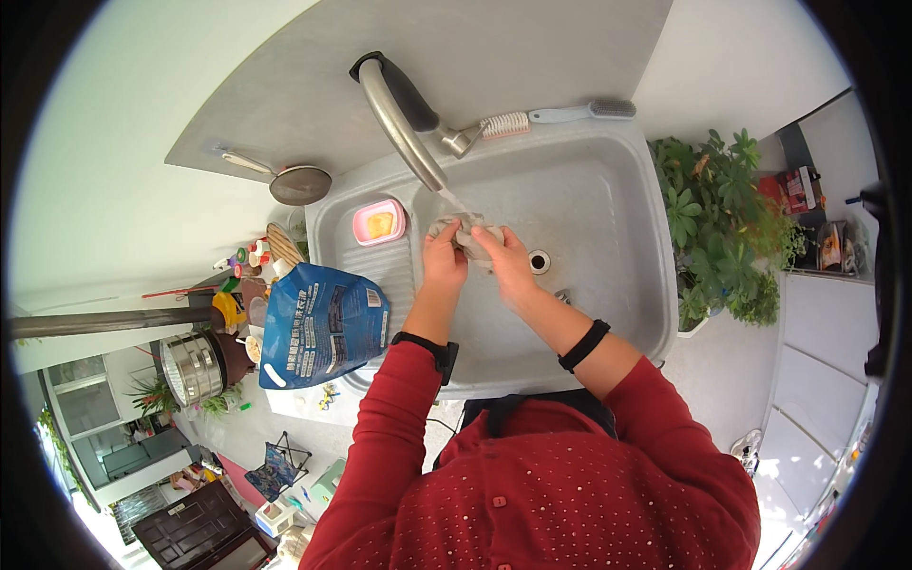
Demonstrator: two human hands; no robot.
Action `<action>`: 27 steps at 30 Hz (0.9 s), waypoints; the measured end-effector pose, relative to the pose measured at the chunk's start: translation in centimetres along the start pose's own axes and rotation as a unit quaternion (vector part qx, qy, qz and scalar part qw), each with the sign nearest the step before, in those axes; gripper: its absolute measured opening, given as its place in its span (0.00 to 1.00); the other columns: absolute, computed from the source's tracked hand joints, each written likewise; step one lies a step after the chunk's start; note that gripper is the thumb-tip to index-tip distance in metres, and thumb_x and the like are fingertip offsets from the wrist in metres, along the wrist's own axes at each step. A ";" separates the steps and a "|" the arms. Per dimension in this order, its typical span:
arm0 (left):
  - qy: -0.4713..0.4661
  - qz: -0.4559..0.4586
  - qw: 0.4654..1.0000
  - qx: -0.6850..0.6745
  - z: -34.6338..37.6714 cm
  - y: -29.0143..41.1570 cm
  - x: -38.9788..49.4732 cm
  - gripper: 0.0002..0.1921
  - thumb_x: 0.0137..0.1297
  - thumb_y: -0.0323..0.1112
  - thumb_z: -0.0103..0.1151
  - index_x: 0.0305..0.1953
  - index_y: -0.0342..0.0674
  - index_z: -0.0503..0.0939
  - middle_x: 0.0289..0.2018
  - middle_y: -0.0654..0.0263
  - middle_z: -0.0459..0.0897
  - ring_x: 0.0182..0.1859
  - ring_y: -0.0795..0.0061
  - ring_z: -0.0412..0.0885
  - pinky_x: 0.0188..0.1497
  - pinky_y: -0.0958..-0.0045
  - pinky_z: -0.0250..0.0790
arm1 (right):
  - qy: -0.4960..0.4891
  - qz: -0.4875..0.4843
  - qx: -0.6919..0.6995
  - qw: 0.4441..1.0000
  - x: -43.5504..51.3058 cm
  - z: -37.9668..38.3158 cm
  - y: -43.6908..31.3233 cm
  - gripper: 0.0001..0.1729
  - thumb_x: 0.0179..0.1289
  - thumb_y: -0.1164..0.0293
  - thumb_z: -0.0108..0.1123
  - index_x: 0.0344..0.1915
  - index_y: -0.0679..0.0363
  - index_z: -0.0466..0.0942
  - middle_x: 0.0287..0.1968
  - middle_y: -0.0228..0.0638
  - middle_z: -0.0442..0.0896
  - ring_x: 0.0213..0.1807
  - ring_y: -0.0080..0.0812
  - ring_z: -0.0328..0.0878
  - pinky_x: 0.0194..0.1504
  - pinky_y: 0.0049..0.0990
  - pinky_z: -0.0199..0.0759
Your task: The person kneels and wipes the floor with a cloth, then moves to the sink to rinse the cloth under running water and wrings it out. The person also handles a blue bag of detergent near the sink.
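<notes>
Both my hands grip a small crumpled greyish-beige cloth (467,246) above the basin of a grey sink (605,206). My left hand (445,260) pinches its left side, thumb on top. On the other side, my right hand (508,258) holds it with thumb and fingers. Water runs from the curved metal faucet (402,128) onto the cloth's upper part. Just right of my right hand shows the round drain (539,262). The cloth's underside and some of my fingertips are hidden.
A pink soap dish (361,240) with yellow soap (381,224) sits on the ribbed drainboard. A large blue detergent pouch (324,328) stands by my left forearm. Two brushes, one white-bristled (506,125) and one grey (611,109), lie along the back rim. A leafy plant (719,214) grows at right.
</notes>
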State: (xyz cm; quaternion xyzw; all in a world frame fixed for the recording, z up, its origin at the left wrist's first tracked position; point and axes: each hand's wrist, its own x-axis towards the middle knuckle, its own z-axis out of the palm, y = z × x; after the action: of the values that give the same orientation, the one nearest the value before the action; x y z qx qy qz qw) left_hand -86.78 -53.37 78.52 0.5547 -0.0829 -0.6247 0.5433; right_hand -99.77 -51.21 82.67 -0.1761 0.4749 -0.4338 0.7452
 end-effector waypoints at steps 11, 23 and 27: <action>-0.097 -0.123 0.981 -0.116 4.5 0.9 -3.2 0.19 0.79 0.42 0.32 0.63 0.45 0.66 0.61 0.65 0.70 0.66 0.67 0.66 0.68 0.62 0.58 | 0.017 -0.172 -0.253 0.952 2.0 1.1 1.1 0.30 0.71 0.64 0.47 0.71 0.56 0.60 0.78 0.49 0.42 0.79 0.46 0.38 0.75 0.35 0.39; -0.103 -0.077 0.990 -0.064 2.0 1.0 -3.2 0.20 0.78 0.43 0.37 0.61 0.39 0.69 0.59 0.64 0.73 0.60 0.68 0.72 0.63 0.66 0.65 | 0.062 -0.104 -0.224 0.967 2.8 1.5 -1.1 0.35 0.73 0.57 0.43 0.72 0.65 0.55 0.76 0.55 0.43 0.79 0.53 0.36 0.76 0.41 0.34; -0.139 -0.049 0.989 -0.007 5.3 0.1 -6.7 0.18 0.77 0.44 0.43 0.59 0.40 0.69 0.58 0.66 0.74 0.60 0.71 0.71 0.68 0.65 0.59 | 0.111 -0.104 -0.147 0.977 4.7 0.6 -0.2 0.37 0.72 0.55 0.44 0.71 0.69 0.57 0.75 0.61 0.44 0.78 0.57 0.38 0.75 0.45 0.33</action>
State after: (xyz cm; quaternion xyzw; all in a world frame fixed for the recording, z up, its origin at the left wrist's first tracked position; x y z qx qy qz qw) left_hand -92.24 -50.89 84.59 0.4622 -0.1259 -0.7220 0.4991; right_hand -98.51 -55.25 80.53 -0.2828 0.5925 -0.4514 0.6043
